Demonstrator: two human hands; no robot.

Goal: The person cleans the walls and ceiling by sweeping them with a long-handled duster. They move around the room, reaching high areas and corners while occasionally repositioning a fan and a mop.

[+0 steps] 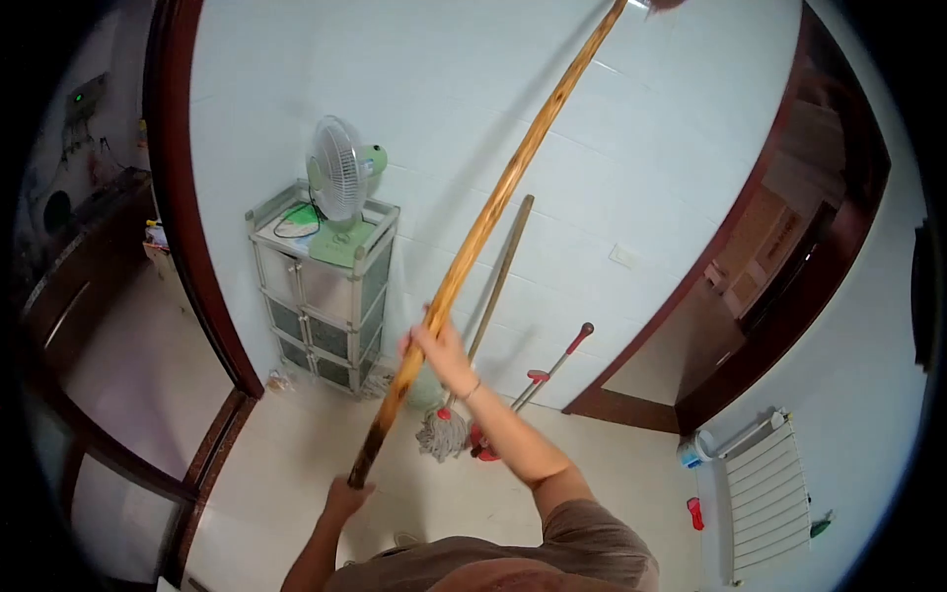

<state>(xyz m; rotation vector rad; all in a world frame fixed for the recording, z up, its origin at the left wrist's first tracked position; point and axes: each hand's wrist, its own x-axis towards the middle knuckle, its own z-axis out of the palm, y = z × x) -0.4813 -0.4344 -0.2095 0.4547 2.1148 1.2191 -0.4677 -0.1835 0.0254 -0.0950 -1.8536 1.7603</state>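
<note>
I hold a long wooden pole that slants from low at the left up to the top edge of the view, across the white tiled wall. My left hand is closed around its dark lower end. My right hand grips the shaft higher up, about a third of the way along. The pole's upper end runs out of view at the top.
A small cabinet with a green fan on it stands against the wall. A string mop and a red-handled mop lean beside it. Dark-framed doorways open at left and right. A white rack stands at the right.
</note>
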